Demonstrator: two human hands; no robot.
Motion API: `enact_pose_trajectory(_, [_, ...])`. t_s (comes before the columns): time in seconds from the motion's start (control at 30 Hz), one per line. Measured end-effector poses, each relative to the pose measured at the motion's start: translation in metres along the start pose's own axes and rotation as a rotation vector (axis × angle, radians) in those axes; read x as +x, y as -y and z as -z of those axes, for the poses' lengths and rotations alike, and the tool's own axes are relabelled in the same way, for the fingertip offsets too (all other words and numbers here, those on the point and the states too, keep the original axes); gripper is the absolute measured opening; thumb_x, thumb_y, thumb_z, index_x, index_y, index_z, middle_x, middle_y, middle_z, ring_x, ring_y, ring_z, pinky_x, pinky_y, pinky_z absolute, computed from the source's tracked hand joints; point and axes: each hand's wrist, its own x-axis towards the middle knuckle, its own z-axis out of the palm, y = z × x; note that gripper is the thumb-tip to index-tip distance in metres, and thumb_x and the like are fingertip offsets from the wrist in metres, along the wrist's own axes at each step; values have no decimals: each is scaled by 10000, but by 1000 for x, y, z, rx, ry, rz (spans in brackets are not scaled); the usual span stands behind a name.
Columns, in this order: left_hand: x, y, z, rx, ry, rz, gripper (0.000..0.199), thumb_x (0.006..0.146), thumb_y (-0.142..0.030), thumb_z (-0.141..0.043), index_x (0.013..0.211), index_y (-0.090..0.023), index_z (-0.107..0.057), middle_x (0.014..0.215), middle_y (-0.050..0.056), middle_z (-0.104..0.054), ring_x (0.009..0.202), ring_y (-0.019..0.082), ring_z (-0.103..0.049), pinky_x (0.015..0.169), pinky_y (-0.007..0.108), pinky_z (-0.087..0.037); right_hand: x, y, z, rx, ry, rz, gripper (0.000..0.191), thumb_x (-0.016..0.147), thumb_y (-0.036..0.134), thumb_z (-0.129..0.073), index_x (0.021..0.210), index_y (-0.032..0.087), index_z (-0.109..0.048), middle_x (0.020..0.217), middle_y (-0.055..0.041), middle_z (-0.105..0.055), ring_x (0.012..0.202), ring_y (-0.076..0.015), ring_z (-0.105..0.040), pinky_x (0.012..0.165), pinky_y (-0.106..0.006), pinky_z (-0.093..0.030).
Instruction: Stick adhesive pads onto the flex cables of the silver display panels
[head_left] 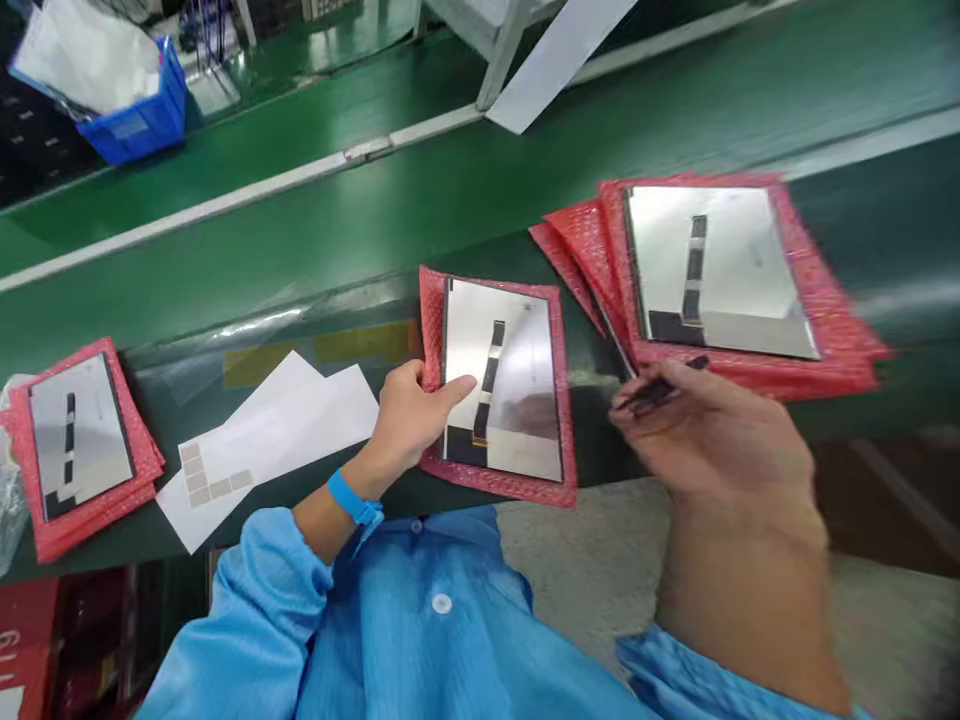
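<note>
My left hand [415,412] grips the left edge of a flat screen panel [525,370] with a mirror-like back, its thumb lying on the panel's face. A dark strip with pale bands, like a flex cable, runs up the panel's middle. Under the panel lies a red bubble-wrap bag [499,487], and my left fingers are partly hidden at its edge. To the right, my right hand [712,430], slightly blurred, is closed around slim, dark tweezers [656,392]. Their thin tips point up and left, apart from the middle panel and close to the right-hand stack.
A similar panel [735,270] tops several red bubble-wrap bags [825,375] at right. Another panel [81,435] on red wrap lies far left. White sheets with small beige squares [277,430] lie between. A blue bin [142,125] stands at the back left, beyond the rail [247,195].
</note>
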Motion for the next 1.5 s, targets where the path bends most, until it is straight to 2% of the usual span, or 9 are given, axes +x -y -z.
enact_pose_trajectory(0.1, [-30,16,16,-7,23,6,244,1030,-437,-660,1011,-205,-735,892,43,-785,744,191,-711,702,287,-527,-2,2,-17,-33,2,141,196,682,70,-665,542,200,-617,513,-45,-617,406,-128,-571,382,-183,-468])
enact_pose_trajectory(0.2, [-38,37,42,52,-24,-4,253,1054,-382,-597,944,-226,-762,870,53,-776,790,240,-716,798,361,-541,-8,-3,-57,-76,127,275,197,734,89,-805,656,204,-664,597,-42,-689,473,-148,-646,440,-204,-530])
enact_pose_trajectory(0.37, [7,92,68,183,-169,-132,341,1059,-251,-566,1359,-200,-720,1513,119,-659,1388,338,-584,1148,497,-445,-3,-36,-150,-191,492,338,241,783,237,-934,791,210,-694,722,-37,-768,632,-193,-751,519,-251,-607])
enact_pose_trajectory(0.47, [29,119,59,209,-153,-221,406,1008,-290,-694,1406,-213,-705,1578,102,-618,1481,369,-493,1183,538,-408,15,-64,-179,-239,685,367,365,759,402,-984,805,226,-666,706,-7,-766,621,-176,-753,515,-238,-620])
enact_pose_trajectory(0.6, [29,131,45,222,-187,-276,413,1022,-348,-702,1416,-225,-702,1564,103,-630,1447,374,-507,1140,551,-417,32,-83,-177,-275,744,444,464,745,584,-966,851,241,-673,737,2,-771,659,-173,-773,546,-238,-649])
enact_pose_trajectory(0.83, [26,129,44,298,-229,-356,422,1016,-367,-724,1402,-198,-707,1522,106,-658,1389,370,-545,1076,525,-453,28,-79,-167,-357,725,558,368,857,531,-910,877,253,-671,789,31,-748,720,-146,-766,601,-228,-652])
enact_pose_trajectory(1.17, [28,126,44,292,-202,-337,444,996,-393,-746,1403,-223,-703,1525,108,-650,1386,381,-548,1061,543,-455,32,-74,-170,-491,720,489,336,890,478,-901,882,255,-650,790,14,-763,686,-161,-757,572,-251,-640])
enact_pose_trajectory(1.37, [29,125,46,296,-199,-323,441,987,-397,-753,1400,-255,-703,1523,92,-648,1398,373,-538,1075,543,-453,31,-82,-176,-406,723,504,471,815,634,-910,867,268,-618,746,35,-747,630,-164,-730,541,-271,-617])
enact_pose_trajectory(1.5, [33,131,46,281,-199,-327,434,988,-401,-736,1401,-272,-700,1520,93,-648,1407,375,-535,1097,566,-452,24,-66,-170,-310,711,411,519,752,696,-922,876,299,-611,791,42,-762,643,-156,-713,565,-280,-625])
